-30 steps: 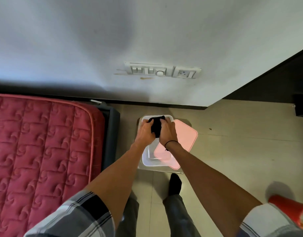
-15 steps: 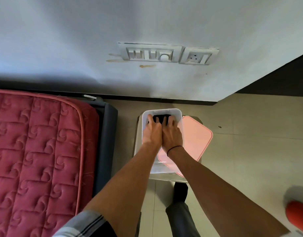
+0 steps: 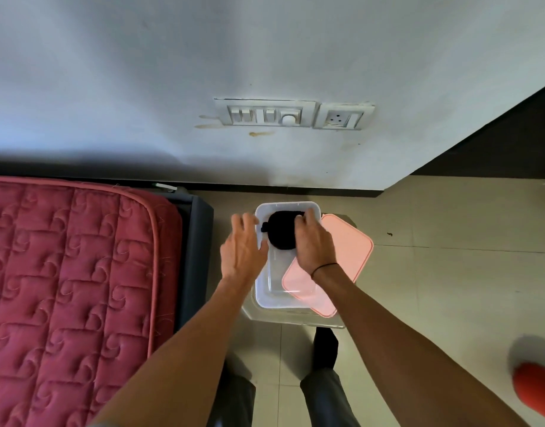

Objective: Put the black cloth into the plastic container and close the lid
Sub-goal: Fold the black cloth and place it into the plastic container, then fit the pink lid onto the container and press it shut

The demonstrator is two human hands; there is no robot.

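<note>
Since half a second ago, the left hand [image 3: 243,248] has lifted off the black cloth [image 3: 280,231] and drifted left over the rim of the plastic container [image 3: 265,291], fingers spread and empty. The right hand [image 3: 314,241] rests curled on the cloth's right edge; whether it pinches or only presses, I cannot tell. With the cloth bunched at the container's far end, stowing looks nearly done. Next, the pink lid [image 3: 342,257], leaning askew across the right rim, needs squaring up and pressing shut.
</note>
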